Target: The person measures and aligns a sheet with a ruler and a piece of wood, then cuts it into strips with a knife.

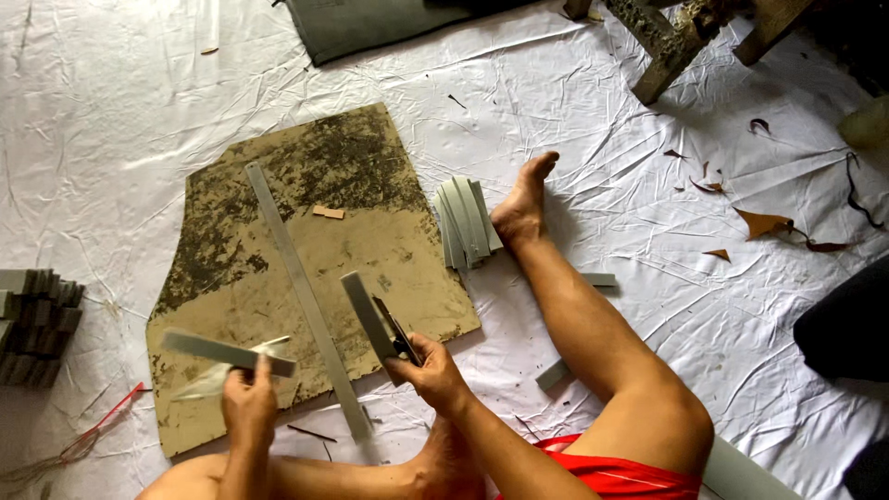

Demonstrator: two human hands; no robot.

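My left hand (248, 400) grips a grey strip (227, 353) held crosswise over the near left part of a worn brown cutting board (306, 204); a thin pale offcut (213, 375) hangs under it. My right hand (428, 370) holds a second grey strip (367, 315) together with a dark utility knife (396, 331), both pointing away from me. A long metal ruler (301, 292) lies on the board between my hands, running from far left to near right.
A fanned pile of grey strips (466, 222) lies by my right foot (523, 208). Stacked grey pieces (35, 324) sit at the left edge. Red-framed glasses (97, 431), brown scraps (764, 222), wooden stool legs (681, 42) and dark cloth (370, 23) lie on the white sheet.
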